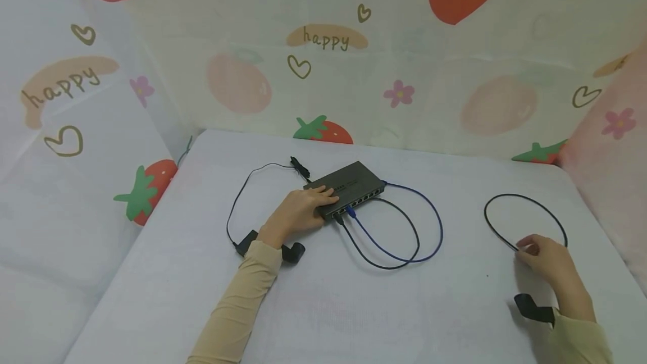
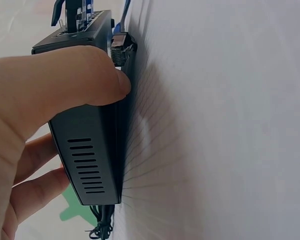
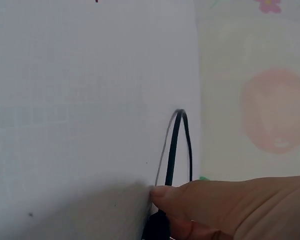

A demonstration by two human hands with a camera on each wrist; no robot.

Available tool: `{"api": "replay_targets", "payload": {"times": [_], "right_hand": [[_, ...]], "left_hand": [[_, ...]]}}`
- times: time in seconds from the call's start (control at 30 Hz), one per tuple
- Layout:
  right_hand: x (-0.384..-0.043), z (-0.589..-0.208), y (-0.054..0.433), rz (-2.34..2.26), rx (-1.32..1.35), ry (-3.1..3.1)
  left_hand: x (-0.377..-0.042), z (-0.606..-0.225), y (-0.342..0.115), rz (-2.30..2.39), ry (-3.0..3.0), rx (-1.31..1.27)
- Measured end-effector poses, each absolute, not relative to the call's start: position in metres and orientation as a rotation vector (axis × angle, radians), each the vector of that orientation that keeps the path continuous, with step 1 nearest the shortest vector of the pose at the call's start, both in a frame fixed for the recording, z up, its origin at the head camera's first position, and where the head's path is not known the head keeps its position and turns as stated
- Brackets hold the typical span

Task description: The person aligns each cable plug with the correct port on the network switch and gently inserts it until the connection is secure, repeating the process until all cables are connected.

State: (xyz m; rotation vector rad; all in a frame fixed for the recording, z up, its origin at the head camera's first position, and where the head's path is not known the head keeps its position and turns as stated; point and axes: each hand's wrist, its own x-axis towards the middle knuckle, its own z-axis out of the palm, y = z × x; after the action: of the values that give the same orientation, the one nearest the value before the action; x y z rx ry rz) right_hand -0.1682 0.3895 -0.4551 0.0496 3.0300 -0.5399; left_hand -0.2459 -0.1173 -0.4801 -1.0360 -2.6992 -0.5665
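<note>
A black network switch (image 1: 349, 181) lies at a slant on the white table, its row of ports facing front right. My left hand (image 1: 305, 206) grips its near left end, fingers on the top and thumb (image 2: 97, 75) across the vented side. A blue cable (image 1: 440, 223) and a black cable (image 1: 415, 229) loop out from the port side. Just past the left thumb shows a clear-tipped plug (image 2: 121, 50). Off to the right, my right hand (image 1: 548, 260) pinches a separate black network cable (image 1: 525, 196), which bends in a loop beyond the fingers. Its black end (image 3: 156, 226) shows below the thumb.
A thin black power lead (image 1: 237, 198) curves left from a tied bundle (image 1: 300, 167) behind the switch to a black adapter (image 1: 246, 243) beside the left wrist. Strawberry-print cloth (image 1: 323, 83) hangs behind the table's back edge.
</note>
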Motion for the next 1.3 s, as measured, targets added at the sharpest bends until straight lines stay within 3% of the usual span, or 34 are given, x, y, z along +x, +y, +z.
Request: {"api": "replay_targets", "payload": {"times": [0.33,0.63,0.87,1.3], "right_hand": [[-0.171,-0.445,0.371,-0.661,0.053,3.109],[-0.196,-0.451,0.348,-0.861,0.029,3.18],[-0.203,-0.436,0.313,-1.014,-0.125,2.887],[-0.215,-0.444,0.288,-1.474,-0.366,2.369]], "left_hand": [[-0.246,-0.482,-0.117,-0.54,-2.699,-1.026],[-0.246,-0.484,-0.122,-0.548,-2.669,-1.034],[-0.247,-0.488,-0.125,-0.564,-2.643,-1.039],[-0.247,-0.485,-0.125,-0.562,-2.639,-1.055]]}}
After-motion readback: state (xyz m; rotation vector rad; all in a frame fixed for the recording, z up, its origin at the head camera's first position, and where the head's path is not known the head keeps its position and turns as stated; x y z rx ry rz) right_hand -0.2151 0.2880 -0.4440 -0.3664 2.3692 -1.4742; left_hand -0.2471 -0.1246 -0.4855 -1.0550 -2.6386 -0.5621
